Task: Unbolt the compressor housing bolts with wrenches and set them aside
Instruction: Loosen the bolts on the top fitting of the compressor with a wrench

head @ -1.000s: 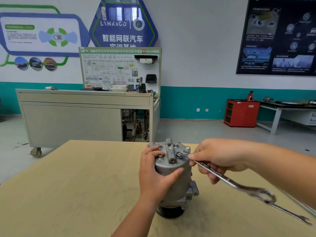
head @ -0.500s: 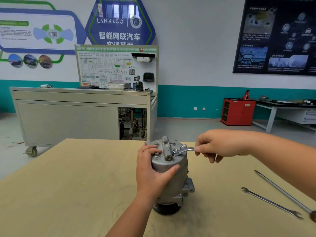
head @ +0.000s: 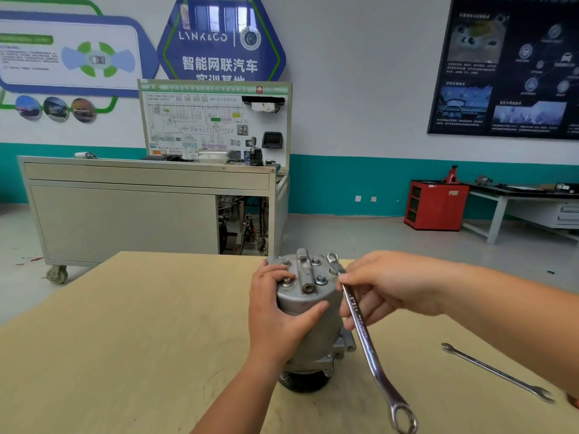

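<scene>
A broad tan table [head: 125,339] fills the lower half of the view. Behind it on the grey floor stands a long grey cart [head: 125,220] on casters, with a wiring-diagram board upright on its top. A dark poster [head: 507,67] hangs on the white wall to the right, and below it a red cabinet [head: 435,205] sits on the floor against the teal band of the wall.

The compressor [head: 308,302] stands on end on the table, near its middle, with its black pulley end down and its flat grey cap facing up. The left hand [head: 279,311] wraps round the upper part of the body: its fingers curl over the left edge of the cap and its thumb presses the near side, so this grip is closed on the compressor.

The right hand [head: 391,286] is just to the right of the cap, its grip pinched on the shank of a long wrench [head: 363,333]. The wrench slants down toward the viewer, with its ring end hanging low over the table and its upper end at the right rim of the cap. Whether that upper end sits on a bolt head cannot be told.

A second wrench [head: 498,372] lies flat on the table, well to the right of the compressor.

Four bolts [head: 321,279] show in the cap, two on each side of a raised middle block, all seated.
</scene>
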